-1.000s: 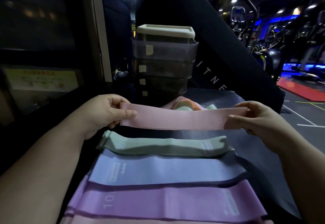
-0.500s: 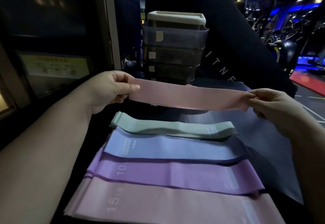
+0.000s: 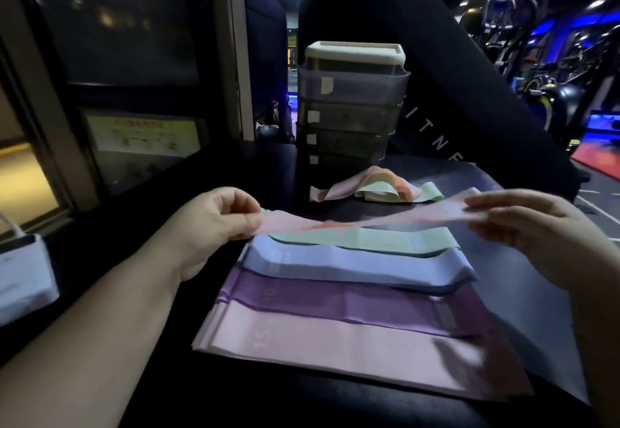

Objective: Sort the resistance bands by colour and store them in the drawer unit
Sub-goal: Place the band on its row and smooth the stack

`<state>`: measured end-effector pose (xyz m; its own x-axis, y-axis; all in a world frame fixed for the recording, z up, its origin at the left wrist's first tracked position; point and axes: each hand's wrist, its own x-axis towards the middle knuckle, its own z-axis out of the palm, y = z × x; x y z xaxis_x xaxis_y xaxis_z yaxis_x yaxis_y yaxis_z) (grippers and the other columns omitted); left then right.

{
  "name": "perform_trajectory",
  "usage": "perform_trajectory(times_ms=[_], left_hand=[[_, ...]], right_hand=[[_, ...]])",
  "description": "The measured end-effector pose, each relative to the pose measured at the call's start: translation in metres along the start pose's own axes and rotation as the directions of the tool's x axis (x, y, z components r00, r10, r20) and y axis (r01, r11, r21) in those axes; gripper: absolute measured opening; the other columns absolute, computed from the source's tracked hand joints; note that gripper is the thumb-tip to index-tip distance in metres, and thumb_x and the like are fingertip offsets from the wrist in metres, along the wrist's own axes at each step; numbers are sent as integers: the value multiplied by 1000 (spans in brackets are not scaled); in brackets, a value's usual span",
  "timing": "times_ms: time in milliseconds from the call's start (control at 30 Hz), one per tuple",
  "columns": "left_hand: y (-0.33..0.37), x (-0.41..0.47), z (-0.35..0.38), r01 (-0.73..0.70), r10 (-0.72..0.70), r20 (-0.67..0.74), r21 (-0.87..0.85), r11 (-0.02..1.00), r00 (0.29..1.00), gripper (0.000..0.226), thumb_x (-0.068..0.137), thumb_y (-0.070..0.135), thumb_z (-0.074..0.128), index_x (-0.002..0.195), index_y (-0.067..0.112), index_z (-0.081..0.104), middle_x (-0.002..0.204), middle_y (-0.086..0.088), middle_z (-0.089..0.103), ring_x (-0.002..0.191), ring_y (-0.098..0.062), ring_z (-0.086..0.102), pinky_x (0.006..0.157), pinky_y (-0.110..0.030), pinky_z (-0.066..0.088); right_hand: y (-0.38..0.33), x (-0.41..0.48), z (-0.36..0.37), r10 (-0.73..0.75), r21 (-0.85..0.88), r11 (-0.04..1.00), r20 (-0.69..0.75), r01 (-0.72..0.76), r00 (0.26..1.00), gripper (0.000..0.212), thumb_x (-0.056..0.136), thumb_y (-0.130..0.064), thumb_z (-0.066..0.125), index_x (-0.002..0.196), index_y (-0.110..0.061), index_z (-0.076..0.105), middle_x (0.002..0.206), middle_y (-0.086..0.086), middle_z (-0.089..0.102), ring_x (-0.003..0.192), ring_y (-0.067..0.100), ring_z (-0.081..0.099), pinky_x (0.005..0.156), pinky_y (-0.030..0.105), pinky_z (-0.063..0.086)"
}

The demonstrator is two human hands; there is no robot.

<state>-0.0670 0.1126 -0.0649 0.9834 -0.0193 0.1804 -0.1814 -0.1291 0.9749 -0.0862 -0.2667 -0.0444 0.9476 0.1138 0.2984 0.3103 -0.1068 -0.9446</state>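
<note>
The left hand [image 3: 218, 219] is raised just above the worktop [image 3: 335, 407], palm turned inward, thumb and curled fingers pinching the left end of a pale pink flat elastic resistance band [image 3: 385, 219]. The right hand [image 3: 523, 223] holds the other end between thumb and fingers; it is blurred, so the exact finger placement is unclear. Both forearms reach in from the lower corners, and this one band hangs stretched between the hands, slightly twisted, over the far edge of the laid-out row.

Four bands lie flat and side by side on the dark padded worktop below, each overlapping the next. From far to near they are:
- a mint green band [image 3: 369, 241]
- a light blue band [image 3: 352, 266]
- a purple band [image 3: 352, 306]
- a wide pale pink band marked "15" [image 3: 335, 350]

Beyond them, a loose heap of tangled bands [image 3: 375, 189] in pink, orange and mint sits at the foot of the drawer unit [image 3: 352, 92]; their number cannot be told. The unit is translucent grey plastic with a white top and four stacked drawers, all shut, each with one small white label.

A white paper bag [image 3: 23, 276] stands at the far left.
</note>
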Motion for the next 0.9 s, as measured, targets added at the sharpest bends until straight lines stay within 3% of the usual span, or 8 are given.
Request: perform_trajectory(times_ms=[133,267,367,467,667,800,900], left_hand=[[-6,-22,3,-43,44,-16,66,997,999,33,79,-18,62,92,11,57,89,-2,56,67,-5,57,60,-12,50],[-7,-42,1,-2,3,-24,41,999,1000,50,67,-5,78,103,21,54,104,-4,59,77,-17,63,70,-23,54],[-5,-55,-4,31,-31,-12,14,999,999,53,67,-3,78,107,21,53,103,-9,64,73,-10,67,63,-19,55],[-6,-65,-8,81,-81,8,10,997,997,57,57,11,72,109,26,52,102,-9,66,76,-13,69,63,-23,54],[-8,-82,-2,125,-129,26,109,986,991,66,53,17,72,114,30,51,104,-4,65,93,-17,64,78,-32,51],[-4,-88,2,136,-140,10,175,975,990,61,53,20,71,110,29,51,96,-3,66,80,-19,66,72,-33,52],[-4,-91,2,131,-130,-22,206,970,991,52,54,21,69,102,30,52,87,-6,66,67,-16,63,64,-31,49]], right_hand=[[2,-25,5,30,30,999,-63,-28,998,71,29,-72,85,80,-23,80,85,3,76,67,8,67,63,15,54],[-8,-43,8,43,-35,998,-62,-45,997,75,27,-67,88,89,-27,77,85,7,76,67,8,66,59,14,52],[-15,-57,9,102,-71,992,-1,-102,995,88,20,-60,92,102,-33,73,79,9,73,60,10,63,56,15,51],[-15,-68,6,163,-174,972,13,-158,987,103,16,-59,93,110,-23,69,78,15,71,60,14,65,53,16,50],[-13,-89,1,333,-246,914,9,-321,943,103,8,-60,90,94,-8,69,82,17,73,59,15,64,49,17,49],[-13,-96,4,370,-233,903,-7,-362,929,108,9,-68,86,91,0,68,80,21,71,52,11,57,43,16,41],[-13,-99,6,400,-224,892,-15,-393,917,100,14,-66,87,84,2,67,67,19,63,47,11,51,41,15,36]])
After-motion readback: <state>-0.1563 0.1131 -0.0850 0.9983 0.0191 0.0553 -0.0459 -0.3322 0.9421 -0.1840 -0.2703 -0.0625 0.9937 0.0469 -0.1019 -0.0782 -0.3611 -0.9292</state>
